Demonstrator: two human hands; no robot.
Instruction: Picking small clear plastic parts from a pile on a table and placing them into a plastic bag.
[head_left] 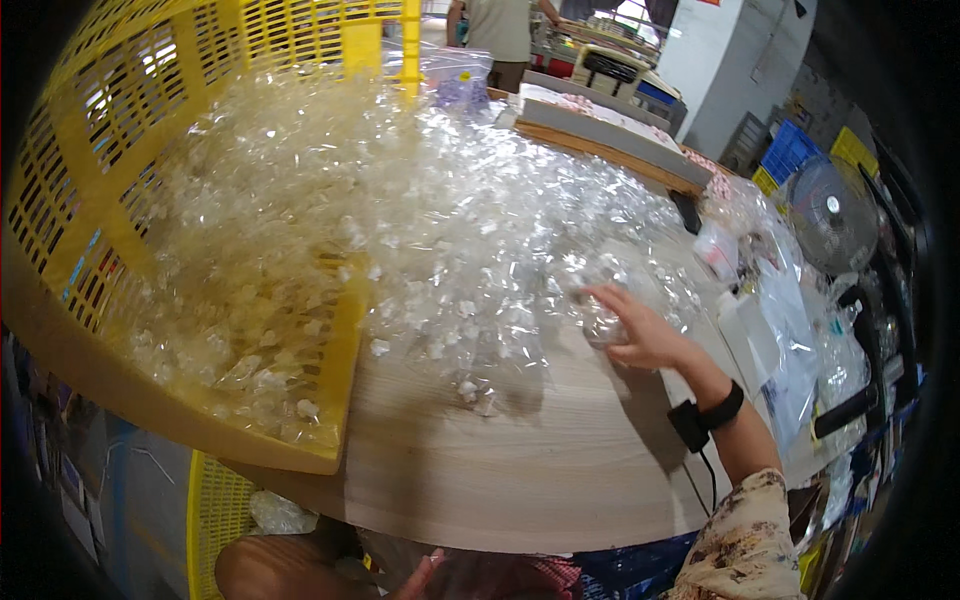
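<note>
A large heap of small clear plastic packets (470, 240), with small whitish bits among them, spreads over the wooden table (480, 470). My right hand (645, 335) reaches over the heap's right edge, fingers apart and curved, thumb separate. Shiny clear packets lie right beside its fingertips; no grip on any of them shows. Only part of my left hand (428, 575) appears, low at the bottom edge below the table's near edge. Most of its fingers are hidden. A yellow slatted crate (345, 380), tipped with its open side toward the table, holds more packets on the left.
A long shallow tray (610, 120) stands at the far edge. A black phone-like object (685, 212) lies by the heap. Plastic bags (785, 330) crowd the right side near a fan (832, 210). Another yellow basket (215, 510) sits below the table. A person (505, 40) stands behind.
</note>
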